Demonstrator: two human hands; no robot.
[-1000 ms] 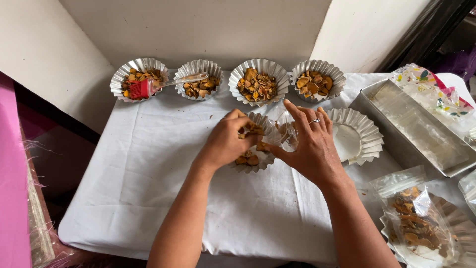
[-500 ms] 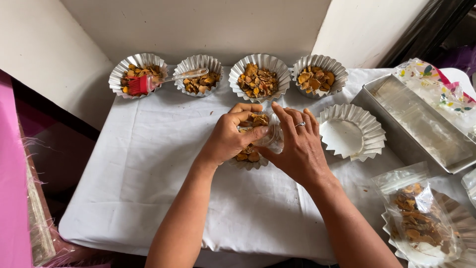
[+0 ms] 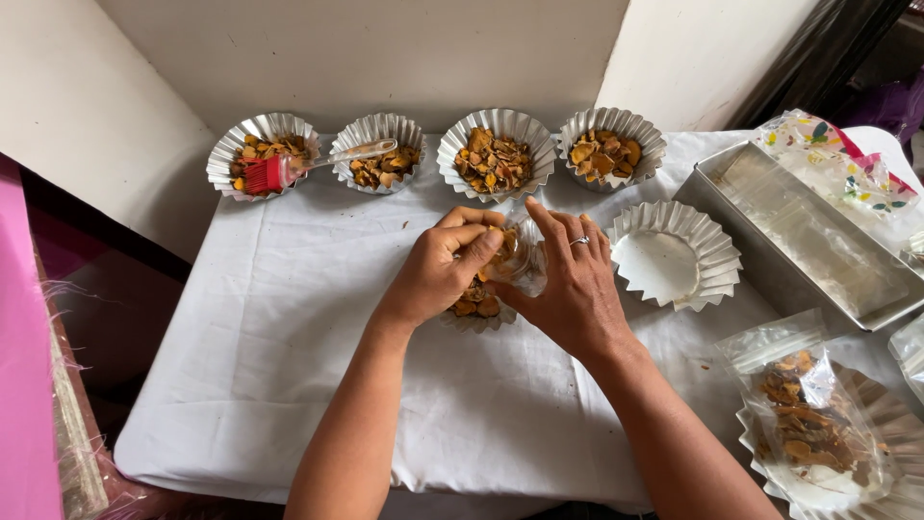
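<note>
My left hand and my right hand meet over a small fluted foil cup of orange-brown dried pieces at the middle of the white cloth. Both hands pinch a small clear plastic bag held between their fingertips just above that cup. The right hand wears a ring. Most of the cup is hidden under my hands.
Along the back stand several filled foil cups; a red brush lies across the two on the left. An empty foil cup, a long metal tray and a filled clear bag are at the right. A pink panel is at left.
My right hand has closed in from spread fingers toward the left hand, and both now pinch the clear bag over the cup.
</note>
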